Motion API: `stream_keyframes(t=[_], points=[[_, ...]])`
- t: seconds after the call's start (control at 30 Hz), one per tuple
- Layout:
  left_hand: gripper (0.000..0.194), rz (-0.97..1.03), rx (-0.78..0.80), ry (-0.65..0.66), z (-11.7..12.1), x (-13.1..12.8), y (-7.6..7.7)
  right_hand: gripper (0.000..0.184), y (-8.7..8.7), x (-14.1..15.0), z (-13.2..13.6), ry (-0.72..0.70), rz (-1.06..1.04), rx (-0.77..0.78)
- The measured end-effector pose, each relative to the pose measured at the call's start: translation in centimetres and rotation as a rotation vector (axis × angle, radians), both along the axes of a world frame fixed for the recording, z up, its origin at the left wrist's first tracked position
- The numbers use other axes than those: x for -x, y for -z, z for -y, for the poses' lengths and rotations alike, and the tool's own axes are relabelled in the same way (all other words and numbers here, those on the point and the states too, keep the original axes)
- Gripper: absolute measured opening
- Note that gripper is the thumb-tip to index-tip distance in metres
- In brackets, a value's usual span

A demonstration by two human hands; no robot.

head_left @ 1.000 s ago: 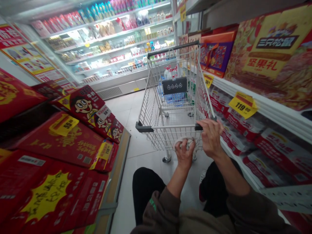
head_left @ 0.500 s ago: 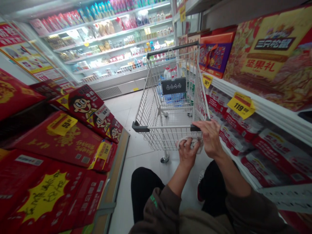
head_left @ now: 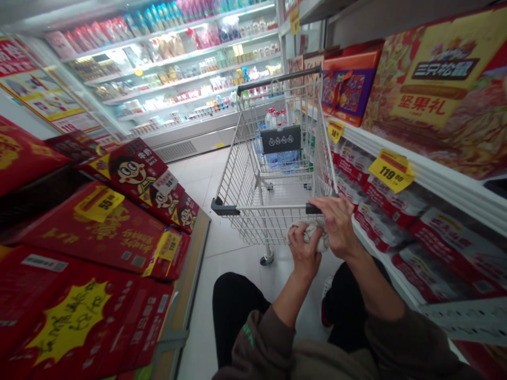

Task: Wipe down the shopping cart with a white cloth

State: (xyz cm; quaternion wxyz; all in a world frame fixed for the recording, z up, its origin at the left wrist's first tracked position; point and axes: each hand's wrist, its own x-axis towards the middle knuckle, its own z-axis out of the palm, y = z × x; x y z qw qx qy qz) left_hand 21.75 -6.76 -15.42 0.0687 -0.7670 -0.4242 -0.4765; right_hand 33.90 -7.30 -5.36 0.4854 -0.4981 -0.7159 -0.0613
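In front of me stands a wire shopping cart (head_left: pixel 259 209) with dark plastic corner caps. A crumpled whitish cloth (head_left: pixel 324 241) is under the fingers of my left hand (head_left: pixel 304 252), which presses it against the cart's near wire wall, just below the rim. My right hand (head_left: pixel 337 221) is closed over the near right corner of the rim, its fingers lying along the dark cap (head_left: pixel 313 208). Part of the cloth and the right thumb are hidden. A dark sign plate (head_left: pixel 281 139) hangs toward the cart's far end.
Red gift boxes (head_left: pixel 95 227) are stacked on a low display at left. At right, a shelf (head_left: pixel 447 184) holds boxes and packs with yellow price tags (head_left: pixel 392 170). Bottled water (head_left: pixel 287 159) shows beyond the cart wires. A lit refrigerated case (head_left: pixel 174 142) spans the back.
My left hand and the cloth have shifted very slightly left and down at the wire wall. The cart appears slightly farther left; my right hand stays on its corner.
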Motion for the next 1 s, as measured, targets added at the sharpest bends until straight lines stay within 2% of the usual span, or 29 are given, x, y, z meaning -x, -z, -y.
stream_keyframes(t=[0.17, 0.3, 0.43, 0.6, 0.7, 0.77, 0.87, 1.0], points=[[0.043, -0.115, -0.081, -0.039, 0.0, -0.3, 0.7, 0.053, -0.1, 0.0, 0.1, 0.005, -0.002, 0.009], [0.044, -0.153, -0.032, -0.044, 0.4, 0.2, 1.3, 0.053, 0.0, 0.0, 0.0, 0.003, -0.003, 0.019], [0.051, -0.109, 0.005, -0.022, 0.5, -0.2, 0.4, 0.053, 0.1, 0.0, 0.0, 0.005, -0.006, 0.018], [0.045, -0.042, 0.035, 0.022, 0.1, -0.8, -1.4, 0.052, 0.0, 0.0, 0.0, 0.011, 0.001, 0.009], [0.044, -0.002, 0.007, 0.014, -0.1, -0.7, -1.5, 0.053, 0.0, 0.0, 0.0, 0.0, 0.004, 0.014], [0.041, -0.015, -0.052, -0.005, -0.3, -0.6, -0.7, 0.055, 0.0, 0.0, 0.0, -0.002, 0.001, 0.011], [0.036, -0.087, -0.124, -0.003, -0.2, -0.5, 1.3, 0.056, 0.0, 0.0, -0.1, 0.012, -0.004, -0.004], [0.037, -0.219, 0.043, 0.078, 1.3, -0.8, 4.7, 0.057, 0.1, 0.0, -0.1, 0.009, 0.002, -0.005]])
